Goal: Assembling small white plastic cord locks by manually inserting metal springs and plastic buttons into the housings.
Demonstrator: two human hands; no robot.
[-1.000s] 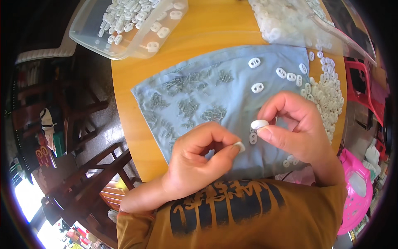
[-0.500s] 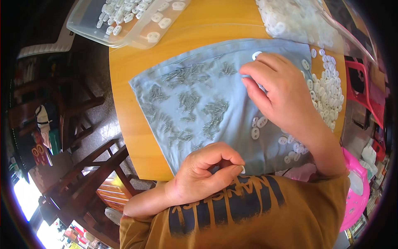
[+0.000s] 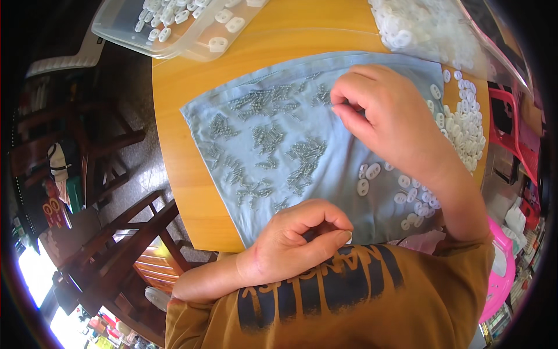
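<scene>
A light blue cloth (image 3: 334,174) lies on a round wooden table (image 3: 186,192). Small metal springs (image 3: 264,139) are strewn over the cloth in clusters. My right hand (image 3: 395,122) reaches to the cloth's far part, its fingertips pinched together on the cloth beside some springs; what is between them is hidden. My left hand (image 3: 296,241) hovers at the cloth's near edge with thumb and forefinger pressed together, and nothing shows in them. Several white oval plastic pieces (image 3: 369,174) lie under my right forearm. More of the pieces are heaped (image 3: 465,125) along the cloth's right edge.
A clear plastic box (image 3: 174,29) with white pieces stands at the table's far left. A clear bag of white pieces (image 3: 418,26) lies at the far right. Dark wooden chairs (image 3: 128,232) stand left of the table, pink plastic furniture (image 3: 497,273) to the right.
My right hand left my left hand, carried a white piece away and now pinches at the cloth's far part, the piece out of sight. My left hand sank to the near edge.
</scene>
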